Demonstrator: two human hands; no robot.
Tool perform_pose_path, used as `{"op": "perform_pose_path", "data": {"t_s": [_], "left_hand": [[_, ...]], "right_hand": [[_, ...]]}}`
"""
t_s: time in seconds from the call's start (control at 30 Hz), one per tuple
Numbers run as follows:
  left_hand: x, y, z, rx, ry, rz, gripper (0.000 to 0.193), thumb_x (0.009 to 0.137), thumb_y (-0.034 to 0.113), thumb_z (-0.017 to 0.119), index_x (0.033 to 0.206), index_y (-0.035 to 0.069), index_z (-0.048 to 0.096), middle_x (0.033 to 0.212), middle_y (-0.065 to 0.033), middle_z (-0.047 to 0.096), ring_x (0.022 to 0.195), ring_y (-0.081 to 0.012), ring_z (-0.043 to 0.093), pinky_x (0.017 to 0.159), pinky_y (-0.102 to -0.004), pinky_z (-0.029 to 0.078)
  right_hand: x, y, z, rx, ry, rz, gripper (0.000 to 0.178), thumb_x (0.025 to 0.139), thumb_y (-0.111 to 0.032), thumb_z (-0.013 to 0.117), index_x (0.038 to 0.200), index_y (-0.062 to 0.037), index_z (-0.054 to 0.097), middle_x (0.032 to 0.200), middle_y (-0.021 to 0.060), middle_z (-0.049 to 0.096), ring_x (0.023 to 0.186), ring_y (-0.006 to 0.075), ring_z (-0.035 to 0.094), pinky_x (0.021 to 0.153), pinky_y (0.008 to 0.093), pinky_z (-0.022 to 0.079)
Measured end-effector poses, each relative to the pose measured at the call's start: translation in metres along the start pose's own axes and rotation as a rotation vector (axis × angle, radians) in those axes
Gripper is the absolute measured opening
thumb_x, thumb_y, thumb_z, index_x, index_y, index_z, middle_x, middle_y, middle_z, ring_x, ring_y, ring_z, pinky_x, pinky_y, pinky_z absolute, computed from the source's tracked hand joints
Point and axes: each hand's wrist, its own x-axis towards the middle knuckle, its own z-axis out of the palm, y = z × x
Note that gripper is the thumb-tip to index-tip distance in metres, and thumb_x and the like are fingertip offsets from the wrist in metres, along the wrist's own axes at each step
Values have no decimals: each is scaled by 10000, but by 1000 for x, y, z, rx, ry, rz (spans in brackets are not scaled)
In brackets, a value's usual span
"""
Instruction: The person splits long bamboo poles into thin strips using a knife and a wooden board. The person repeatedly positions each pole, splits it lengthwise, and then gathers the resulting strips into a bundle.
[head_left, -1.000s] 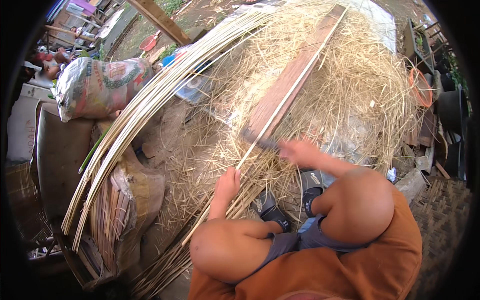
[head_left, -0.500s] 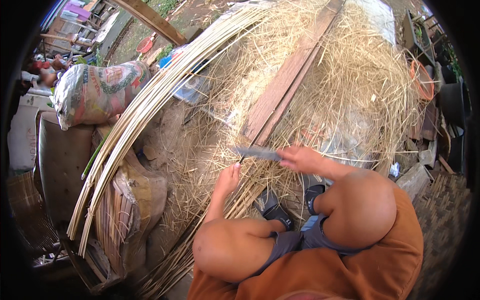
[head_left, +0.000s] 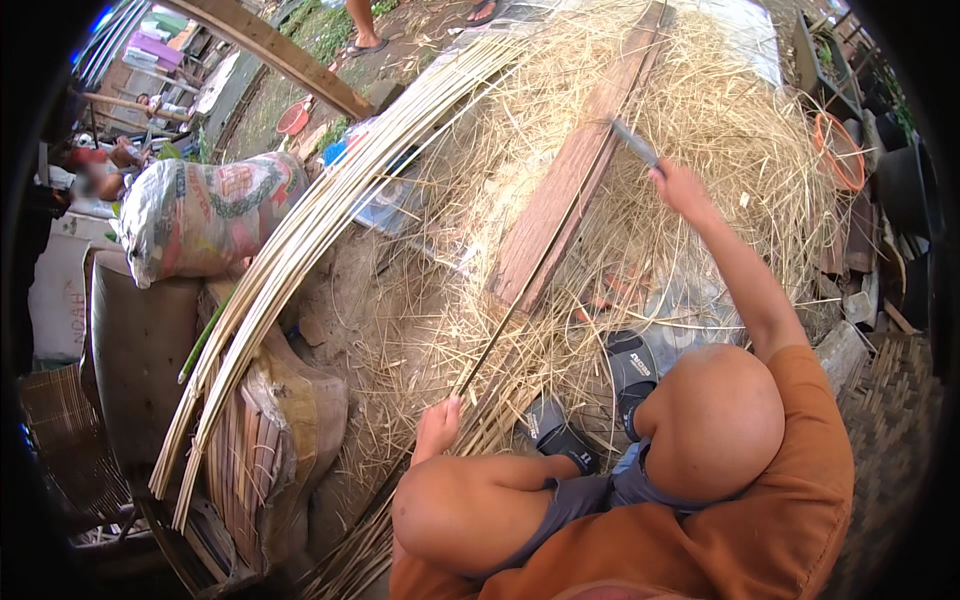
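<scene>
Two hands, both closed: left hand (head_left: 437,427) pinching one thin dark strip (head_left: 486,356); right hand (head_left: 682,190) clasping a knife (head_left: 635,143). Strip lies along a wooden board (head_left: 566,185), pale shavings (head_left: 735,175) around; best kept taut, blade shallow.

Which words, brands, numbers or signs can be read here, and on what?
I won't copy wording, but print shows on these:
Plump sack: red and green print, too blurred to read fully.
Pale panel: reddish letters, legible.
Dark sandals: pale print, small, partly unclear.
</scene>
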Motion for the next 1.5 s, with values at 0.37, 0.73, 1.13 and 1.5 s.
{"op": "perform_pose_path", "data": {"t_s": [0.37, 0.73, 1.13, 1.5], "left_hand": [[57, 80, 17, 179, 101, 95, 392, 1044, 373, 445, 941, 20, 581, 744, -305, 647, 723, -506, 639, 643, -594, 490], [28, 52, 2, 14, -56, -9, 475, 1056, 369, 445, 858, -17, 638, 797, -289, 645, 782, -490, 632, 698, -534, 486], [-17, 13, -18, -79, -56, -153, 472, 1045, 370, 495, 852, -28, 661, 689, -168, 596, 643, -212, 547, 635, -393, 457], [27, -8, 12, -260, -66, -163, 511, 1028, 439, 513, 902, -21, 695, 720, -170, 661, 690, -272, 636, 680, -406, 489]], "right_hand": [[-191, -105, 97, 72, -477, -559, 527, 1002, -413, 533, 1482, -202, 480, 1156, 176, 697, 1052, 358, 679, 922, 443, 547], [-33, -22, 11, 38, -18, 34, 432, 1027, -461, 478, 1300, -143, 585, 825, 193, 697, 780, 375, 692, 716, 522, 538], [-103, -79, 56, 238, -210, -285, 433, 1007, -446, 528, 1333, -165, 573, 889, 226, 698, 858, 382, 707, 773, 479, 571], [-110, -92, 59, 238, -257, -242, 439, 982, -423, 572, 1346, -179, 598, 924, 169, 718, 888, 370, 702, 787, 469, 569]]}}
